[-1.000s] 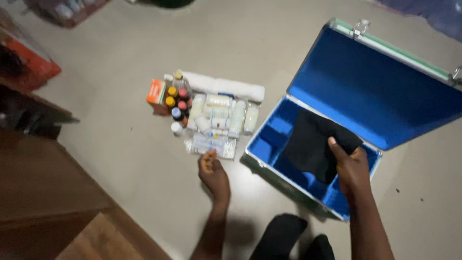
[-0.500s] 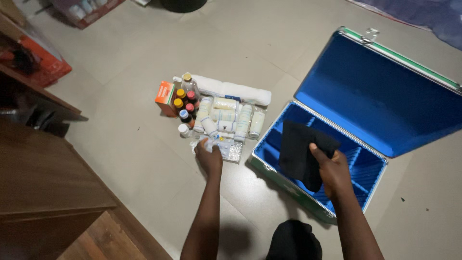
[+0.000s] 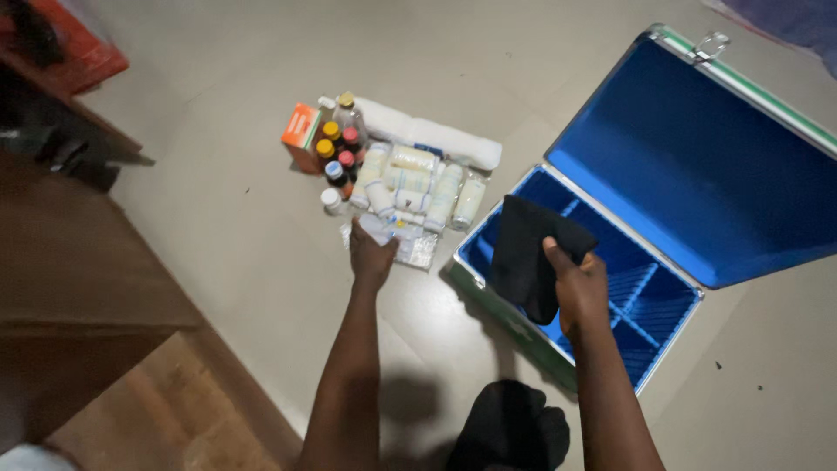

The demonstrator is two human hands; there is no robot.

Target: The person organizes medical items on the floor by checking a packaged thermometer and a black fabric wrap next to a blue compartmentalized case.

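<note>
My left hand [image 3: 373, 257] reaches down onto the flat foil-and-paper packets [image 3: 410, 244] at the near edge of the supplies laid on the floor [image 3: 218, 218]; fingers curled over the packets, touching, though I cannot tell whether they are gripped. Just beyond: rolled bandages [image 3: 418, 183] in a row, a long white roll [image 3: 432, 138] behind them, small capped bottles [image 3: 336, 153] and an orange box [image 3: 302, 135] to the left. My right hand [image 3: 577, 283] pinches a black cloth [image 3: 527, 253], thumb on top, holding it over the open blue-lined case [image 3: 697, 174], above the near compartments. Case lid stands tilted back. Wooden furniture [image 3: 78, 288] at left.
</note>
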